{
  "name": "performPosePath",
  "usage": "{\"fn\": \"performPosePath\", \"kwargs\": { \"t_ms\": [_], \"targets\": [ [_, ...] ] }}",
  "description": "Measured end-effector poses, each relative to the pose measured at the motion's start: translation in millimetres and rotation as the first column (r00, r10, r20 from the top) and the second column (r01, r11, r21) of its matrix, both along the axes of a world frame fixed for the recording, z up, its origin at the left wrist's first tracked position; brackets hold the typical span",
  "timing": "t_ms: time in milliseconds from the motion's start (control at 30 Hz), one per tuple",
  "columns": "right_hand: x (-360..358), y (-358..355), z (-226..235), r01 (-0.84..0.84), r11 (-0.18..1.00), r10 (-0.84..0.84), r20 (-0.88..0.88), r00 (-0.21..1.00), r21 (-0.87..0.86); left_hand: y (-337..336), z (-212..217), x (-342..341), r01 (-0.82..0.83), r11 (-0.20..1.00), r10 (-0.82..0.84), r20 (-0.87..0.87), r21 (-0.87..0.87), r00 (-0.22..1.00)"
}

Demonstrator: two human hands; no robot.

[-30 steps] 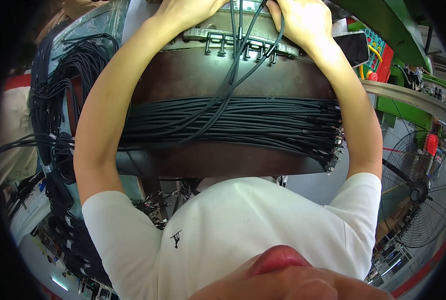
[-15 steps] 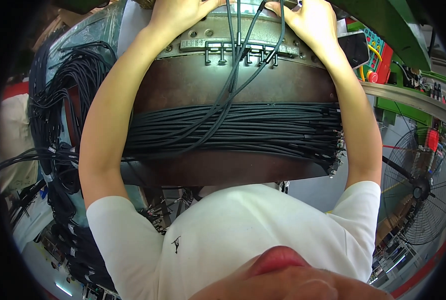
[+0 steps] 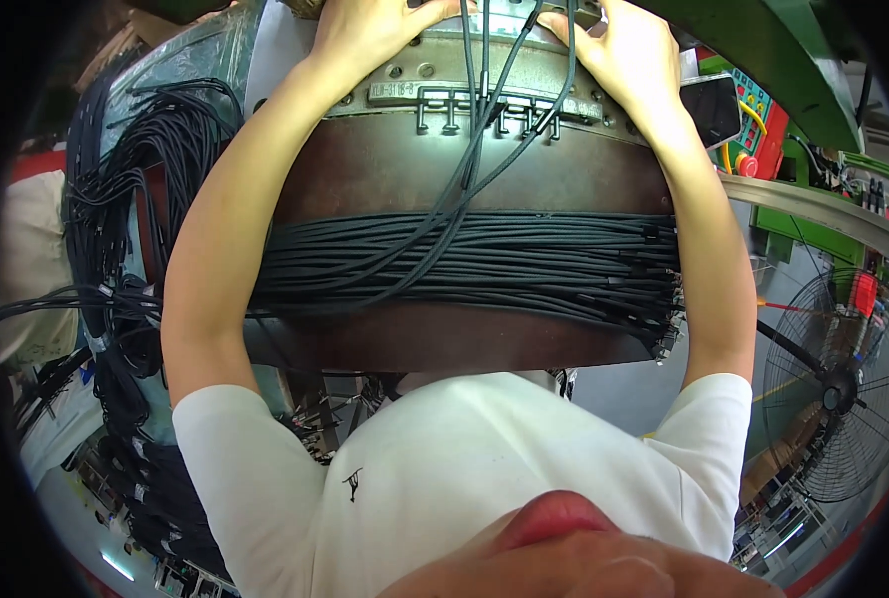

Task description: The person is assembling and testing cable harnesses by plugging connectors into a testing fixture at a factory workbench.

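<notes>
My left hand (image 3: 370,28) reaches to the top edge of the view, its thumb stretched inward beside several black cables (image 3: 485,55). On the other side of these cables is my right hand (image 3: 632,50), its thumb pointing in toward them. The fingers of both hands are cut off or hidden, so any grip is unclear. Under my hands lies a metal fixture (image 3: 444,70) with a row of black T-shaped prongs (image 3: 451,115). The cables run down over the prongs and cross a thick bundle of similar cables (image 3: 444,249) lying on a brown surface (image 3: 375,164).
More black cables (image 3: 180,125) hang in a thick mass at the left. A phone (image 3: 711,110) lies at the right, by a control panel (image 3: 753,100) with a red button (image 3: 747,164). A large fan (image 3: 828,389) stands at the lower right.
The whole scene sits slightly lower in the view. Both hands stay at the metal fixture by the cables, with little visible movement.
</notes>
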State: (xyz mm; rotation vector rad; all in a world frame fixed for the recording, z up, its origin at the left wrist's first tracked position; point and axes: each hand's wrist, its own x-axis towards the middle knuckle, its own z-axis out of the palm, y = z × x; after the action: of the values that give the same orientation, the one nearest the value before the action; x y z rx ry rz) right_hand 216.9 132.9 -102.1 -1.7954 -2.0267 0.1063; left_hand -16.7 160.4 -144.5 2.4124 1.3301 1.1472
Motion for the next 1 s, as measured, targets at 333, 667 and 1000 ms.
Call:
{"fn": "performPosePath", "kwargs": {
  "t_ms": [333,667,1000],
  "targets": [
    [46.3,-27.1,1.3,-0.368,0.905,0.328,0.198,0.924,0.215,-53.8,40.7,-12.8,-0.154,0.988,0.153,-0.272,0.017,0.950],
    [180.0,-347.3,-118.4,0.256,0.897,-0.367,-0.281,0.887,-0.361,-347.4,-0.1,-84.6,-0.298,0.321,-0.346,-0.404,-0.899,0.847],
    [151.8,-361.8,-172.9,0.024,0.951,-0.180,-0.489,0.853,-0.308,-356.8,-44.5,-96.5,-0.461,0.414,0.084,-0.471,-0.785,0.878]
  ]
}}
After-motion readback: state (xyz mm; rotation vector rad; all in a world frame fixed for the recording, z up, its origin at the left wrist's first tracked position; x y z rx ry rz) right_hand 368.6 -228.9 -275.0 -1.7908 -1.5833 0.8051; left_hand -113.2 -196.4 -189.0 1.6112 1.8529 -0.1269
